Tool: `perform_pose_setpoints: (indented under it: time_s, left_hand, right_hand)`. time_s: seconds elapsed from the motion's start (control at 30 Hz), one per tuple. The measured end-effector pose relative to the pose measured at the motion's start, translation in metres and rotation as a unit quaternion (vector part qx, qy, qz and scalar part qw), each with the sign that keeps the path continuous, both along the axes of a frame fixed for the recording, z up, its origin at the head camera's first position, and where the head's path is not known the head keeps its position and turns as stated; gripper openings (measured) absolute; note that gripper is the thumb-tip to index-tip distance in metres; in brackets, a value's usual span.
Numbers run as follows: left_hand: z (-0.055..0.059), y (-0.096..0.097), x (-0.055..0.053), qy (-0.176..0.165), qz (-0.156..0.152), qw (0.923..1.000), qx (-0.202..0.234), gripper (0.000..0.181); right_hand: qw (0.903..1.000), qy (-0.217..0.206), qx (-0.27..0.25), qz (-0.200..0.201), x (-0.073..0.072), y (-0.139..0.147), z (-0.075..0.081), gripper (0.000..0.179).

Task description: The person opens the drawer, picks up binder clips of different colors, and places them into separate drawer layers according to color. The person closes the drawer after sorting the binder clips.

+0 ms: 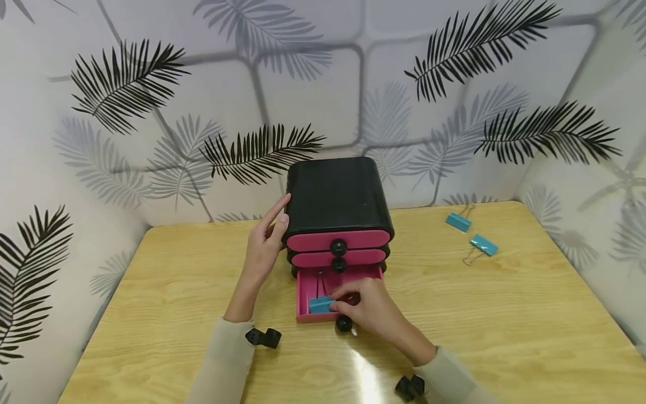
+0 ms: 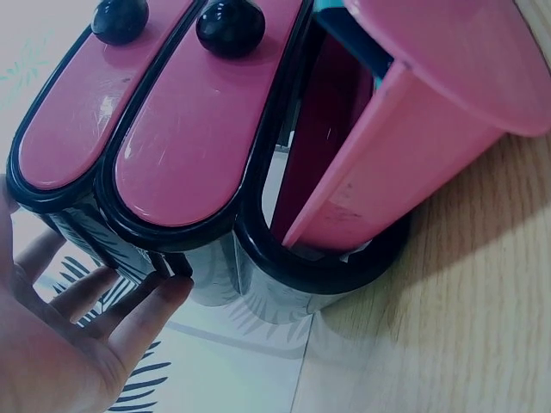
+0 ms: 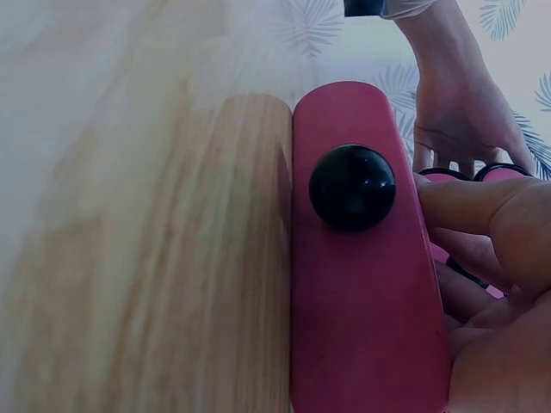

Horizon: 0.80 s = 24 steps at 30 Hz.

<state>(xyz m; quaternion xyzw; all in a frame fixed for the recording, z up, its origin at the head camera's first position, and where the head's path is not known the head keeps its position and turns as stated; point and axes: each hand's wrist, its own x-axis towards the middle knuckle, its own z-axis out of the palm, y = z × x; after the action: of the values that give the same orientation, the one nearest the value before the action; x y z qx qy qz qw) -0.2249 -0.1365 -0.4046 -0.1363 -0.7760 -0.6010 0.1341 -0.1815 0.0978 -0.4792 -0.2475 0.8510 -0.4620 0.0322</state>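
Observation:
A small black drawer unit [image 1: 339,193] with pink drawer fronts stands on the table, its bottom drawer [image 1: 303,297] pulled out. My left hand [image 1: 263,247] rests against the unit's left side; in the left wrist view its fingers [image 2: 142,323] reach along the black casing. Inside the open drawer lies a blue binder clip [image 1: 319,304], wire handles pointing back. The right hand [image 1: 373,306] reaches over the drawer front and pinches the clip's right end between thumb and forefinger. That grip is hidden behind the drawer front [image 3: 366,301] in the right wrist view.
Two more blue binder clips, one farther back [image 1: 458,221] and one nearer [image 1: 483,245], lie on the table [image 1: 504,320] to the right. A patterned leaf-print backdrop [image 1: 313,95] rises behind the table. Black round knobs [image 1: 344,324] stick out from the drawer fronts.

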Motion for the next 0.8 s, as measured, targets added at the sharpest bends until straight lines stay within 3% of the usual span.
perform_pose_setpoints:
  time_s: [0.8]
  left_hand:
    - [-0.0006,-0.0017,0.002,0.011,-0.006,0.9999,0.003,0.046]
  right_hand:
    - [0.9993,-0.006,0.007,0.035,-0.0077,-0.0083,-0.0022,0.006]
